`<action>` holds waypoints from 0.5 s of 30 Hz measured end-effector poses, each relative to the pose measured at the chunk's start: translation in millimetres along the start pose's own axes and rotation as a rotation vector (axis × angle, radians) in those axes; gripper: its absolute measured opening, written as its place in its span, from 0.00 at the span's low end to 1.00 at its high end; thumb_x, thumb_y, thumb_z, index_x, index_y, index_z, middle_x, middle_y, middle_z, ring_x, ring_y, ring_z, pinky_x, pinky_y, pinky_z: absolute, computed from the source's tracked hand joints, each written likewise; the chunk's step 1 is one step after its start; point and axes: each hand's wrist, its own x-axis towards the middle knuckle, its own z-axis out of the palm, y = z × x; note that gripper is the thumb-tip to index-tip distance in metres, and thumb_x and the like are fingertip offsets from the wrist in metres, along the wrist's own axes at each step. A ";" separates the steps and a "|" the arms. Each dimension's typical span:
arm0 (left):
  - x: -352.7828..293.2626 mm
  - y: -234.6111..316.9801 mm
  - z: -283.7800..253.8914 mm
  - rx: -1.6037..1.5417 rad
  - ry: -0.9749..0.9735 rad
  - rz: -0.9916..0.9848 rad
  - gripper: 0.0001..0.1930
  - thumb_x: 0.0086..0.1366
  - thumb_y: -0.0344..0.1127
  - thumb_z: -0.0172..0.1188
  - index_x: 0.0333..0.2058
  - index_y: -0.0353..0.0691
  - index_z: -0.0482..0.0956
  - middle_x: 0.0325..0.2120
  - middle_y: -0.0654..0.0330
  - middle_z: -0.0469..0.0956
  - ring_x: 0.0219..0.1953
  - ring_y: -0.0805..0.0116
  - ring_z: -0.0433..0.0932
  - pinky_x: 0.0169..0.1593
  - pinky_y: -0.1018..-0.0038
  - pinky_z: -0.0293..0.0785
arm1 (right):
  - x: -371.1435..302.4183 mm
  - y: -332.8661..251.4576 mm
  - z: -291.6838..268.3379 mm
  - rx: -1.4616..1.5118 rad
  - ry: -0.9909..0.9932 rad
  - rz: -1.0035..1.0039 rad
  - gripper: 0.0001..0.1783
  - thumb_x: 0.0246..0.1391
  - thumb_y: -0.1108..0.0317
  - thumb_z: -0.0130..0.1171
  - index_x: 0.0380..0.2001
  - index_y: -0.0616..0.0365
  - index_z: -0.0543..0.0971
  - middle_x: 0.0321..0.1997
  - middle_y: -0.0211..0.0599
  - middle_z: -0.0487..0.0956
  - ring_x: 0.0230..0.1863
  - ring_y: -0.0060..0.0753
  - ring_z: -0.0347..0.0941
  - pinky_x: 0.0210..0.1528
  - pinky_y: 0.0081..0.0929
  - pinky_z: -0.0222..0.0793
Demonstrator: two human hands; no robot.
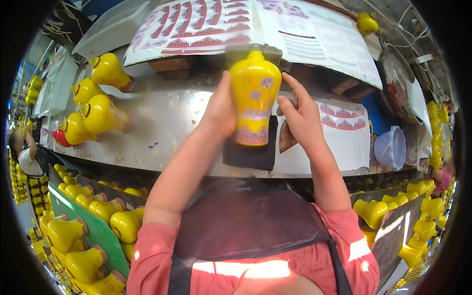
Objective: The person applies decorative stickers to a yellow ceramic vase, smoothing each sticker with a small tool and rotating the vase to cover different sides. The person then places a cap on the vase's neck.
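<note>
A glossy yellow vase-shaped bottle (pixel 254 83) stands nearly upright in front of me, its narrow neck pointing away. Purple flower prints and a patterned band near its base decorate it. My left hand (pixel 221 110) is closed around the bottle's left side, its fingers partly hidden behind. On the other side, my right hand (pixel 302 115) has thumb and index finger stretched toward the bottle, the index fingertip at its shoulder. A brown flat piece (pixel 288 137) like a scraper shows under the right palm, seemingly held by the hidden fingers. Below the bottle lies a black cloth or pad (pixel 250 156).
Several yellow bottles (pixel 101 114) lie at the left of the metal table (pixel 162 118). Printed decal sheets (pixel 196 27) rest on a raised board at the back. Another decal sheet (pixel 339 142) and a pale bucket (pixel 391 147) are right. Crates of yellow bottles (pixel 81 236) flank me.
</note>
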 end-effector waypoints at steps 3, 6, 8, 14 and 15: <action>-0.7 0.2 0.4 -0.014 -0.027 -0.011 0.29 0.82 0.57 0.35 0.67 0.41 0.68 0.63 0.56 0.74 0.64 0.57 0.74 0.68 0.56 0.67 | 3.2 2.4 -2.1 -0.001 -0.009 -0.017 0.31 0.61 0.65 0.60 0.68 0.53 0.72 0.24 0.38 0.79 0.23 0.23 0.73 0.32 0.27 0.72; 0.4 0.8 0.2 -0.002 -0.042 -0.005 0.29 0.82 0.57 0.35 0.67 0.42 0.68 0.62 0.56 0.75 0.63 0.58 0.74 0.68 0.57 0.68 | 8.6 5.8 -3.0 0.049 -0.028 -0.009 0.31 0.62 0.64 0.61 0.68 0.54 0.72 0.23 0.36 0.79 0.22 0.21 0.72 0.30 0.27 0.71; 1.1 1.3 -0.3 -0.006 -0.034 -0.005 0.29 0.82 0.57 0.36 0.66 0.43 0.69 0.62 0.57 0.75 0.63 0.60 0.74 0.68 0.59 0.68 | 13.6 7.8 -2.9 0.069 -0.048 0.019 0.31 0.62 0.63 0.61 0.68 0.55 0.73 0.24 0.36 0.79 0.22 0.20 0.71 0.30 0.26 0.71; 1.0 -0.5 -1.8 -0.010 -0.050 -0.024 0.30 0.82 0.59 0.35 0.66 0.43 0.70 0.62 0.56 0.76 0.64 0.60 0.73 0.69 0.59 0.67 | 31.3 8.9 -17.9 0.132 -0.088 0.157 0.26 0.64 0.63 0.61 0.64 0.56 0.77 0.29 0.38 0.81 0.29 0.20 0.75 0.36 0.25 0.74; 0.8 -1.0 -2.6 -0.027 -0.061 -0.021 0.29 0.82 0.56 0.38 0.67 0.42 0.67 0.62 0.56 0.75 0.64 0.59 0.73 0.68 0.58 0.68 | 38.7 9.5 -23.9 0.059 -0.020 0.039 0.21 0.66 0.63 0.60 0.59 0.57 0.81 0.31 0.37 0.82 0.32 0.20 0.77 0.38 0.25 0.75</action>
